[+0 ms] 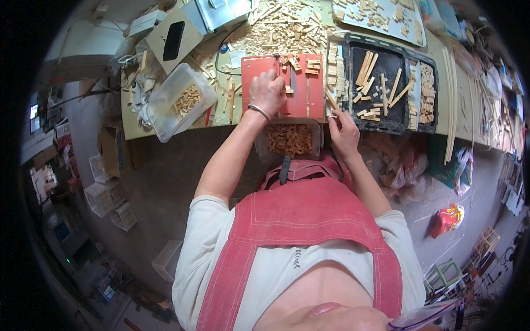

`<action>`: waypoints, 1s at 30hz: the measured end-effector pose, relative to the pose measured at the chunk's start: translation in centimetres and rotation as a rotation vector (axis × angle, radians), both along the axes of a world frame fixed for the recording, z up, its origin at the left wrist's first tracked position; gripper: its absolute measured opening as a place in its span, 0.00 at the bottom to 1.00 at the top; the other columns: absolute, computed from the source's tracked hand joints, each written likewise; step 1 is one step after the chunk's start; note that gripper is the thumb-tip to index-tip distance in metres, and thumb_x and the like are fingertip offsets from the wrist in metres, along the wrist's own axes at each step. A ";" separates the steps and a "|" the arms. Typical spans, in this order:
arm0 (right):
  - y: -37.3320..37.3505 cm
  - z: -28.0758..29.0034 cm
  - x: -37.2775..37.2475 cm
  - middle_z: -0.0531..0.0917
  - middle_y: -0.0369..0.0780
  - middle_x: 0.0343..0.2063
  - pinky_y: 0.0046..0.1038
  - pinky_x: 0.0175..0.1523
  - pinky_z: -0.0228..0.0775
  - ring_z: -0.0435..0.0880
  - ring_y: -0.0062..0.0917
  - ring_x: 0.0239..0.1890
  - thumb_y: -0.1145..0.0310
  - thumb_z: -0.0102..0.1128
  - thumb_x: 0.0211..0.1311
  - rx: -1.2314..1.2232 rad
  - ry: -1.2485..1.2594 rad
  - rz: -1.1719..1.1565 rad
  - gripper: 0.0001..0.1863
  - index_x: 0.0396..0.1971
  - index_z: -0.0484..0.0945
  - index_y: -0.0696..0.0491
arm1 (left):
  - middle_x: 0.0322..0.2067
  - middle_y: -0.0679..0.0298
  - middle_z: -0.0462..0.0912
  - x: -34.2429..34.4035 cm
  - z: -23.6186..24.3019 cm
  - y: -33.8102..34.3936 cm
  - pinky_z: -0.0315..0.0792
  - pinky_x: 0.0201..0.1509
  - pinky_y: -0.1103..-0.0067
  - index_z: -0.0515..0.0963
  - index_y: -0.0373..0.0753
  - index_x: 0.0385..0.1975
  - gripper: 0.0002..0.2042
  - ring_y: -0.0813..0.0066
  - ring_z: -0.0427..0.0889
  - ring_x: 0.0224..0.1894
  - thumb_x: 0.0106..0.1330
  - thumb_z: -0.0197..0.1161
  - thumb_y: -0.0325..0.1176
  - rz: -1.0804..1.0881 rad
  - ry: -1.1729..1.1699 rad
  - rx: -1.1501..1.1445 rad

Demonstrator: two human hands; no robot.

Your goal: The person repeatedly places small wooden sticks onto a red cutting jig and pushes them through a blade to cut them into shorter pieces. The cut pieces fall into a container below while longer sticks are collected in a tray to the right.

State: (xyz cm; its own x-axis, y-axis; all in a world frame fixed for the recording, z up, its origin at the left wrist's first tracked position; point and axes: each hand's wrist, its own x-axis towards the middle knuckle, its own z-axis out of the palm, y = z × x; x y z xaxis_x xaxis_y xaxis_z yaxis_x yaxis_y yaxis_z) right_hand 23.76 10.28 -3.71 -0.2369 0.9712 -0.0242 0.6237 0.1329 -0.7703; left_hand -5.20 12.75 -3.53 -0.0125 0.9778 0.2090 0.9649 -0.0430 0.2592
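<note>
My left hand (268,92) is curled over the left half of a red board (309,105) with a dark slot in it. Its fingers are bent closed, and what they hold, if anything, is hidden. Just right of the fingertips lies a small wooden block (289,90). My right hand (345,133) is at the table's front edge, right of the board, its fingers pinching the near end of a thin wooden stick (332,100). A few notched wooden pieces (312,67) rest at the board's far side. Below its near edge, a clear bin (317,144) holds many small wooden pieces.
A black tray (353,60) with wooden sticks and blocks sits at the right. On the left stand a clear plastic tub (165,122) with wood pieces and a board bearing a black phone (174,41). Loose wood pieces (276,27) heap up behind the red board. Long strips (450,110) overhang the right edge.
</note>
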 end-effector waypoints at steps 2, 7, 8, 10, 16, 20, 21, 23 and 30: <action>-0.3 -0.1 0.8 0.85 0.44 0.38 0.36 0.42 0.79 0.88 0.39 0.37 0.68 0.70 0.70 0.010 0.012 -0.020 0.13 0.52 0.85 0.53 | 0.33 0.63 0.77 -0.1 0.3 0.2 0.74 0.43 0.61 0.81 0.45 0.26 0.05 0.58 0.81 0.39 0.57 0.73 0.31 0.002 0.006 -0.016; -0.7 -0.7 2.5 0.85 0.43 0.38 0.35 0.42 0.78 0.87 0.36 0.35 0.69 0.69 0.71 -0.006 -0.005 -0.053 0.13 0.52 0.85 0.53 | 0.34 0.63 0.77 -0.2 0.4 0.7 0.73 0.43 0.61 0.82 0.47 0.26 0.05 0.58 0.81 0.40 0.56 0.73 0.31 0.011 0.001 -0.031; -0.8 -0.7 2.7 0.85 0.42 0.38 0.35 0.42 0.78 0.86 0.36 0.35 0.69 0.69 0.71 -0.008 -0.003 -0.062 0.13 0.52 0.85 0.53 | 0.34 0.63 0.78 -0.3 0.3 0.8 0.73 0.43 0.61 0.82 0.47 0.26 0.05 0.58 0.81 0.40 0.56 0.73 0.31 0.009 -0.002 -0.021; -0.9 -1.1 3.4 0.85 0.42 0.37 0.35 0.42 0.78 0.86 0.35 0.35 0.69 0.69 0.71 -0.012 -0.036 -0.065 0.12 0.52 0.86 0.52 | 0.34 0.63 0.78 -0.3 0.2 1.1 0.74 0.43 0.61 0.83 0.47 0.27 0.04 0.58 0.81 0.40 0.57 0.73 0.32 0.005 -0.009 -0.002; -0.5 -1.7 4.0 0.84 0.42 0.37 0.37 0.42 0.78 0.86 0.37 0.35 0.67 0.69 0.71 -0.010 -0.056 -0.081 0.11 0.50 0.86 0.52 | 0.33 0.62 0.79 -0.8 -0.3 2.0 0.75 0.40 0.60 0.83 0.46 0.27 0.04 0.57 0.82 0.39 0.57 0.73 0.31 0.027 0.002 0.028; 1.9 -5.3 3.6 0.84 0.42 0.40 0.41 0.42 0.79 0.88 0.41 0.38 0.65 0.68 0.71 0.058 -0.115 -0.034 0.10 0.48 0.86 0.50 | 0.32 0.60 0.78 -0.1 0.8 0.8 0.75 0.38 0.59 0.82 0.44 0.26 0.04 0.56 0.81 0.37 0.57 0.72 0.30 -0.020 -0.010 -0.030; 2.7 -5.7 3.2 0.83 0.43 0.40 0.42 0.42 0.79 0.88 0.42 0.38 0.64 0.67 0.71 0.077 -0.179 -0.019 0.10 0.48 0.86 0.50 | 0.32 0.60 0.78 0.3 0.8 -0.1 0.74 0.38 0.59 0.81 0.43 0.26 0.04 0.56 0.81 0.37 0.56 0.72 0.30 -0.031 -0.012 -0.032; 3.9 -6.6 1.6 0.83 0.43 0.41 0.44 0.42 0.80 0.88 0.44 0.39 0.62 0.66 0.72 0.115 -0.315 0.011 0.10 0.48 0.86 0.48 | 0.33 0.59 0.77 0.8 0.6 -2.2 0.74 0.39 0.60 0.81 0.42 0.26 0.05 0.55 0.81 0.38 0.55 0.72 0.29 -0.054 -0.022 -0.033; 6.1 -9.1 -1.0 0.83 0.45 0.40 0.49 0.41 0.82 0.89 0.47 0.38 0.61 0.65 0.70 0.028 -0.490 0.083 0.09 0.37 0.82 0.51 | 0.45 0.59 0.79 3.6 3.8 -8.1 0.72 0.48 0.61 0.81 0.43 0.34 0.10 0.56 0.79 0.50 0.53 0.75 0.29 -0.144 0.003 -0.121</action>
State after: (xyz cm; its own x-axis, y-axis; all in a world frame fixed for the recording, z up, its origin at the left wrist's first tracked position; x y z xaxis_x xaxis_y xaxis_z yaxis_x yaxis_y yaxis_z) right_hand 22.74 16.36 -12.84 -0.2806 0.9515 -0.1259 0.8978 0.2138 -0.3850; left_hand -1.55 4.68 0.27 0.1302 0.9874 0.0895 0.9517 -0.1498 0.2681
